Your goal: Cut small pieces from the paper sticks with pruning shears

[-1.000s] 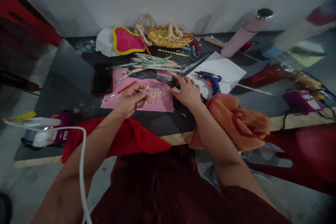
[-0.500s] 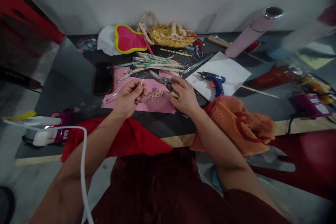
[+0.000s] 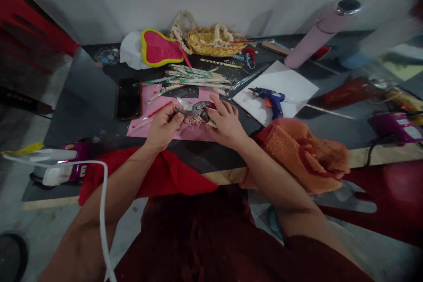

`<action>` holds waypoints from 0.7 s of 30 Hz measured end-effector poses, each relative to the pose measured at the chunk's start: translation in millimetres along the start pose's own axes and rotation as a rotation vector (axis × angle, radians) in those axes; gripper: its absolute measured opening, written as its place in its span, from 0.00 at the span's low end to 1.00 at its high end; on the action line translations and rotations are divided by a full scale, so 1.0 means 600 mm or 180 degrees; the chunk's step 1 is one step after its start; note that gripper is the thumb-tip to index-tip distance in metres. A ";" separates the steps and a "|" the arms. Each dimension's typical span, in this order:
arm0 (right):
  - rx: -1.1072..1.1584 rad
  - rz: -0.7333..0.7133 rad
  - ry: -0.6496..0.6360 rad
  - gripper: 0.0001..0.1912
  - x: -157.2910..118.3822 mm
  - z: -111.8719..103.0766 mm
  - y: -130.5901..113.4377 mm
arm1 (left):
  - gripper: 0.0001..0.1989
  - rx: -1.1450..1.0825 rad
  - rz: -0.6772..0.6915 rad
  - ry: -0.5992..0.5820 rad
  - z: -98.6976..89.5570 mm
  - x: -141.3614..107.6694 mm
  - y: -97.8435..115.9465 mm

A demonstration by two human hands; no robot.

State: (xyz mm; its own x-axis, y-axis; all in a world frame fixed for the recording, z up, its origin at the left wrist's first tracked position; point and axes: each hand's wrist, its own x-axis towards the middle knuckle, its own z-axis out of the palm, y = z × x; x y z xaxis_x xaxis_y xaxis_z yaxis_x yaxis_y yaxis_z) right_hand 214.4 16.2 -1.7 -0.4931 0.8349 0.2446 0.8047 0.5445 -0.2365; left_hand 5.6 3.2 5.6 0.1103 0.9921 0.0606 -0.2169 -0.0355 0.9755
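Note:
Pruning shears (image 3: 199,107) with parted blades are gripped in my right hand (image 3: 228,123), their jaws pointing left. My left hand (image 3: 164,127) is closed in a pinch at the shears' jaws; what it holds is too small to make out. Below the shears, several short cut stick pieces (image 3: 194,120) lie heaped on pink paper (image 3: 145,127). Long wooden sticks with green-marked wrappers (image 3: 198,76) lie in a pile behind both hands. A thin red stick (image 3: 161,109) rests on the paper beside my left hand.
A phone (image 3: 129,99) lies left of the paper. A blue glue gun (image 3: 271,99) sits on a white sheet (image 3: 297,81), with an orange towel (image 3: 297,150) in front. A wicker basket (image 3: 201,47) and a pink bottle (image 3: 317,35) stand at the back.
My right hand has brought the shears left and down, to my left hand's fingertips. The small pale piece that showed in my left hand is now hidden. A red stick on the paper has come into view.

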 end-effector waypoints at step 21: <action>0.0049 -0.0128 0.0089 0.21 -0.001 0.001 -0.009 | 0.08 0.0703 0.0377 0.0200 -0.003 -0.001 -0.007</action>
State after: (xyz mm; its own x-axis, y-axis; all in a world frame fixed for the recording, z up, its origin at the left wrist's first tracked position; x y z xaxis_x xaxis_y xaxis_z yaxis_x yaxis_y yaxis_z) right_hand 210.0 12.8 -1.4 -0.5154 0.8098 0.2803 0.7791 0.5790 -0.2403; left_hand 5.0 3.2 1.3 0.0346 0.9847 0.1707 -0.0068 -0.1706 0.9853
